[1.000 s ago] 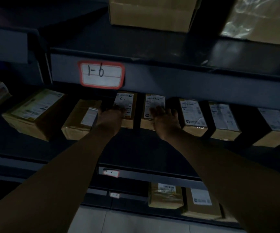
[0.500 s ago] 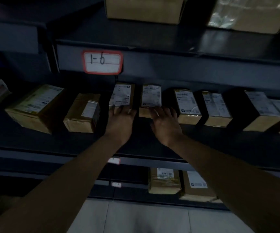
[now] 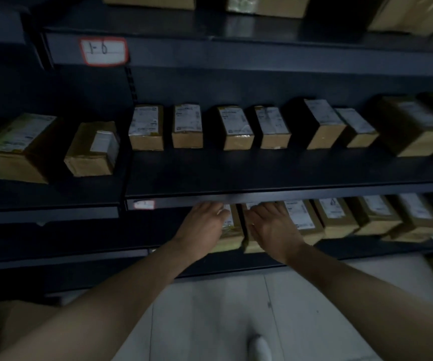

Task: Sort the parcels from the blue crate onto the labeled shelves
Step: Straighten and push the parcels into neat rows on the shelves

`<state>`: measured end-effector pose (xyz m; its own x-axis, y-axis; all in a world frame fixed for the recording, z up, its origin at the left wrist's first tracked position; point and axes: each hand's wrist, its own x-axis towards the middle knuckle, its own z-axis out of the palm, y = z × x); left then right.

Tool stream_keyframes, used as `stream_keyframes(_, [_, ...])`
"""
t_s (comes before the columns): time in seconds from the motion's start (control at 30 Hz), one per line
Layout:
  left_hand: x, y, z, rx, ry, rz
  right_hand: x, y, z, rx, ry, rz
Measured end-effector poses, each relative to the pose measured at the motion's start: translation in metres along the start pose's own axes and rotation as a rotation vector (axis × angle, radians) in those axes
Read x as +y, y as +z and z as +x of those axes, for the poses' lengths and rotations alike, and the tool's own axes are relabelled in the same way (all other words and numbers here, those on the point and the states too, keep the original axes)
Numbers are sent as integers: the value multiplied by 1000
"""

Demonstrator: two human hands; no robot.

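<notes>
Both hands have dropped from the middle shelf, where half a second ago their fingers rested at the front of two small parcels, down to the shelf below it. The dark metal shelving [image 3: 275, 175] fills most of the view, dim and slightly blurred. Its middle shelf carries a row of brown cardboard parcels with white labels on top: a big one [image 3: 15, 148] at far left, a smaller one [image 3: 91, 152] beside it, then a line of small boxes running right, among them the two the hands just left [image 3: 146, 127] and [image 3: 187, 125]. More cartons sit on the shelf above. A red-bordered tag reading "1-6" [image 3: 103, 51] is stuck on the upper shelf edge; a smaller tag [image 3: 144, 204] on the middle shelf's edge is too blurred to read.

On the lower shelf another row of parcels runs to the right. The left hand [image 3: 202, 227] lies flat, fingers stretched forward, on the top of one parcel [image 3: 232, 237]. The right hand [image 3: 272, 230] lies the same way on the parcel just beside it [image 3: 302, 225]. The hands are apart, side by side, palms down; whether either is gripping I cannot tell, as the fingertips run under the shelf edge. Pale floor tiles [image 3: 210, 308] show below, with a white shoe tip [image 3: 259, 346] at the bottom. The blue crate is out of sight.
</notes>
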<state>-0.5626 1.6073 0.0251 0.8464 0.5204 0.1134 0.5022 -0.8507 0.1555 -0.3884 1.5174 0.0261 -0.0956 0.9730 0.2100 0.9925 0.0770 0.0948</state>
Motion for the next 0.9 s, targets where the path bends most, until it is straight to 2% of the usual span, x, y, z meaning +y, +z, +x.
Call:
stream_keyframes(0.1, [2,34,3,-80,-78,22,15,29,-15,-272,68,-62])
stream_keyframes(0.33, [-5,145,31,-273,-231,58,53,137,-27,-506,180,-115])
stream_keyframes(0.6, [-8,238,57,-223,-265,107,97,224,-32,-468,153,-120])
stream_keyframes(0.73, [-18,250,68,-161,-264,167,111,248,-16,-422,170,-27])
stream_keyframes(0.9, [-35,255,79,-187,-316,80,115,274,18,-352,165,48])
